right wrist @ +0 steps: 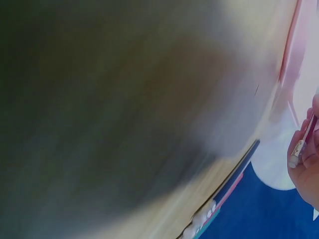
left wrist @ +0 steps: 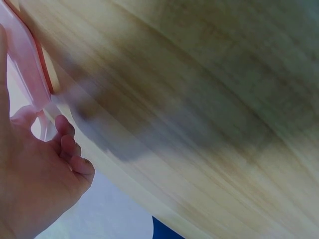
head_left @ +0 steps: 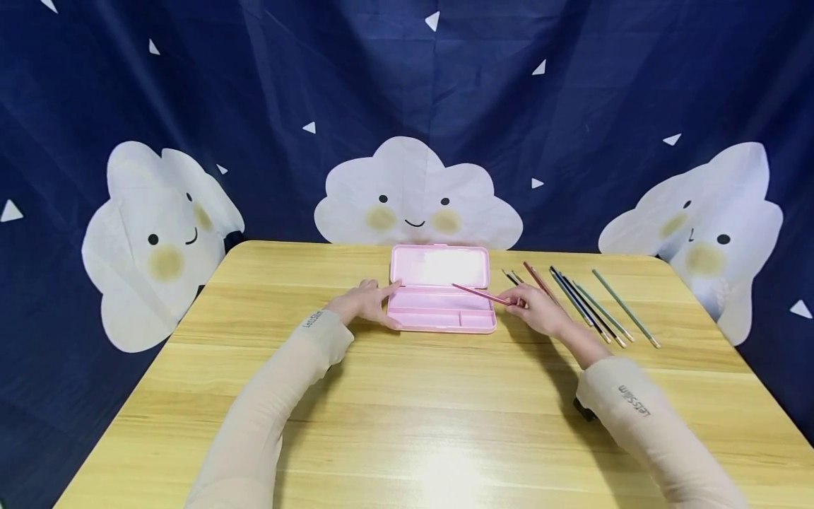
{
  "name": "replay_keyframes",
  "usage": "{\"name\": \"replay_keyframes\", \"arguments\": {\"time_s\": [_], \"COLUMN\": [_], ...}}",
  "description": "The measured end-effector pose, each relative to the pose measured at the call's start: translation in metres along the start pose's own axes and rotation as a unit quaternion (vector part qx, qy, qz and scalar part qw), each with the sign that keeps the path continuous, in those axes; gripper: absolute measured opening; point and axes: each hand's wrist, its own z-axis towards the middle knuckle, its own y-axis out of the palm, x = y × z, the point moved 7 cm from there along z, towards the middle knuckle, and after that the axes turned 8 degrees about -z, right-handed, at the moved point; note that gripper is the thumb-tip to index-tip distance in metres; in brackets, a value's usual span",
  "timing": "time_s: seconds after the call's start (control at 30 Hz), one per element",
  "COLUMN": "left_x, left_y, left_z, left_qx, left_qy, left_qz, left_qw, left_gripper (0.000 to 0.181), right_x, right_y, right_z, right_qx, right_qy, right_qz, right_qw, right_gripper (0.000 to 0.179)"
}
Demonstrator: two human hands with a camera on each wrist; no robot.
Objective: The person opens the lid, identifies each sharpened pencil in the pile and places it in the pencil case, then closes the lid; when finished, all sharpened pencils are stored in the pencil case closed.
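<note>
An open pink pencil case [head_left: 422, 320] lies on the table with its lid [head_left: 439, 266] folded back. At its left end is my left hand [head_left: 369, 302], thumb at the near corner and index finger near the hinge, holding it between them; the other fingers curl in the left wrist view. My right hand [head_left: 534, 307] pinches a red pencil [head_left: 477, 293] near its eraser end, its far end slanting over the case. That pencil's white eraser end [right wrist: 294, 160] shows against the palm in the right wrist view.
To the right of the right hand lie several pencils, among them a green pencil [head_left: 626, 308], a blue pencil [head_left: 570, 293] and a reddish-brown pencil [head_left: 537, 277]. The wooden table [head_left: 407, 403] ends just behind the case, at a dark blue curtain [head_left: 273, 184] with cloud shapes.
</note>
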Motion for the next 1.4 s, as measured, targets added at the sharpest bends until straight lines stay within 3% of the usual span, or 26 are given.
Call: {"name": "replay_keyframes", "arguments": {"time_s": [0.27, 0.7, 1.4], "left_x": [0.001, 0.0, -0.001], "left_y": [0.0, 0.0, 0.001], "left_z": [0.0, 0.0, 0.001], "left_qx": [0.0, 0.002, 0.001], "left_qy": [-0.002, -0.001, -0.006], "left_qz": [0.001, 0.004, 0.006], "left_qw": [1.0, 1.0, 1.0], "left_gripper": [0.105, 0.105, 0.106], "right_x": [-0.015, -0.038, -0.052], "right_y": [0.013, 0.037, 0.06], "right_z": [0.016, 0.042, 0.058], "right_qx": [0.002, -0.055, -0.127], "right_qy": [-0.047, -0.083, -0.102], "right_qz": [-0.034, -0.066, -0.014], "right_qw": [0.9983, 0.9929, 0.9866], "right_gripper": [0.019, 0.018, 0.022]}}
